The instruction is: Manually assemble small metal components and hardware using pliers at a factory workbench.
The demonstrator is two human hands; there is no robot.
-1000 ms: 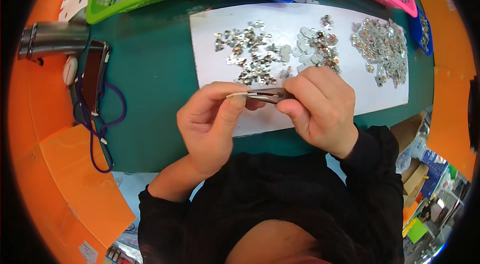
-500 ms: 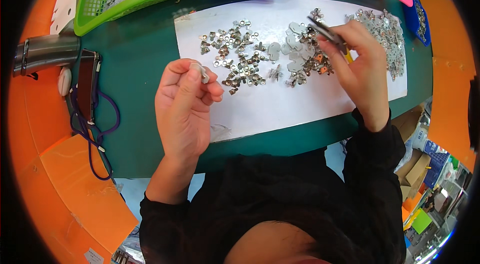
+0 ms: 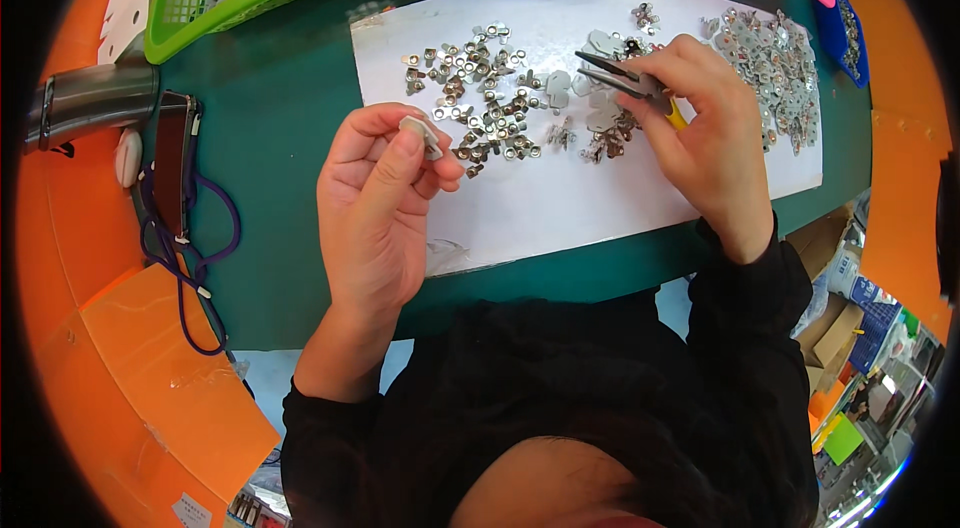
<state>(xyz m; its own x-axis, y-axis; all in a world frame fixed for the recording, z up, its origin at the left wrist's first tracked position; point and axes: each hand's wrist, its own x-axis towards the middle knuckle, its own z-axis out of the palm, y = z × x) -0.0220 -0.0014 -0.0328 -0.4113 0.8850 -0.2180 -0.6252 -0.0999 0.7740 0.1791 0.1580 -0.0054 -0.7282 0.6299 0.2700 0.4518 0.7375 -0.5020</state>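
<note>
A small pale piece [image 3: 431, 142] is being pinched between thumb and curled fingers by the left hand [image 3: 375, 198], above the left part of the white sheet [image 3: 520, 218]. Pliers [image 3: 650, 91] are gripped in the closed right hand [image 3: 708, 133], jaws parted over grey plates [image 3: 603, 112].

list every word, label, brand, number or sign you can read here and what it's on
Nothing reads clearly enough to quote.
White label on the orange panel, lower left: too small to read.
White-and-blue item at the right edge: marks too blurred to read.
Pliers in the right hand: no readable marking.
</note>
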